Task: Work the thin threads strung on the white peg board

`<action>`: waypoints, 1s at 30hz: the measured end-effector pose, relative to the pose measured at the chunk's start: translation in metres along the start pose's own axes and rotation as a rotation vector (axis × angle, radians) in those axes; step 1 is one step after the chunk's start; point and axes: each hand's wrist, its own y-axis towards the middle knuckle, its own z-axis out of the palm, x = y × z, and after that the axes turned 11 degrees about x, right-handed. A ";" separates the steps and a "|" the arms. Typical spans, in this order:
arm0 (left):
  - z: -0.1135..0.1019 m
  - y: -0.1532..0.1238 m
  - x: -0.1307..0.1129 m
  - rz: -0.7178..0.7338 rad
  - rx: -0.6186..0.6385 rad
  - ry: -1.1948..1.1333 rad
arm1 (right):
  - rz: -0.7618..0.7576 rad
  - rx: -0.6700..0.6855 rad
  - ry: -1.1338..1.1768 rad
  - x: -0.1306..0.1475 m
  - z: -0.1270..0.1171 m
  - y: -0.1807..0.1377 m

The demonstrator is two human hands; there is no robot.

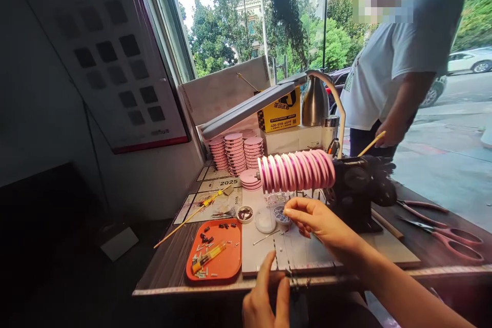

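We see the right hand (319,223) pinched over a small bead dish (282,214) on the counter (169,261), just left of its fingertips; whether anything is gripped we cannot tell. The left hand (265,300), fingers loosely curled, sits nearer us, partly cut off. The pink spool row (295,170) runs left-right above

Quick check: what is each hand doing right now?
Left hand: fingers pinched at the table edge, contents unclear.
Right hand: pinched over small dishes, contents unclear.
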 end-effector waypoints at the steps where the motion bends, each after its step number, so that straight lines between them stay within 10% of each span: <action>1: -0.001 0.008 -0.013 0.063 0.012 0.048 | -0.001 -0.002 -0.009 0.001 -0.001 0.000; 10: 0.026 0.064 -0.034 0.107 0.534 -0.654 | -0.016 0.030 0.007 0.004 -0.002 -0.003; 30: 0.002 0.006 0.007 -0.370 0.687 -0.970 | 0.144 0.126 0.306 -0.040 0.027 -0.038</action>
